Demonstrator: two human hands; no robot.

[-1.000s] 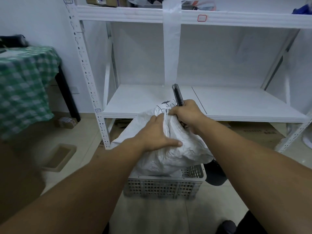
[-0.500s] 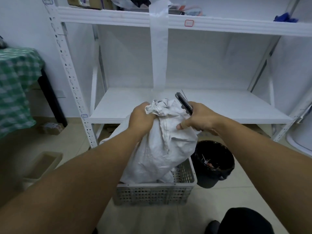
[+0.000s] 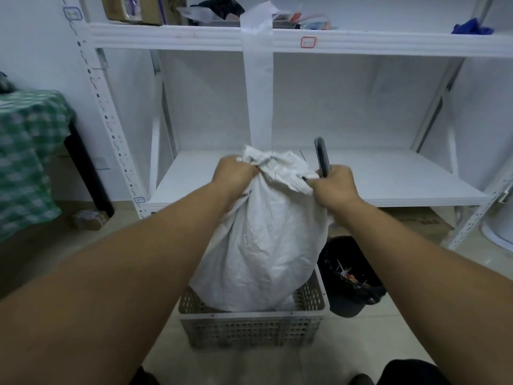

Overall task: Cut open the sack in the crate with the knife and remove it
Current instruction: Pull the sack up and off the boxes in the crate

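A: Position of the sack?
B: The sack [image 3: 263, 240] stands upright in the crate [image 3: 251, 326] on the floor.
A: Grip status?
B: Left hand [image 3: 234, 176] clenched on the gathered neck. Right hand [image 3: 334, 187] closed on neck fabric and knife [image 3: 322, 157], which points up. Shelf [image 3: 361, 173] behind.

A bulging white woven plastic sack [image 3: 263, 240] stands upright in a grey perforated plastic crate [image 3: 251, 327] on the floor, its crumpled neck gathered at the top; a dark slim-handled knife [image 3: 322, 157] points upward just beside the sack's neck.
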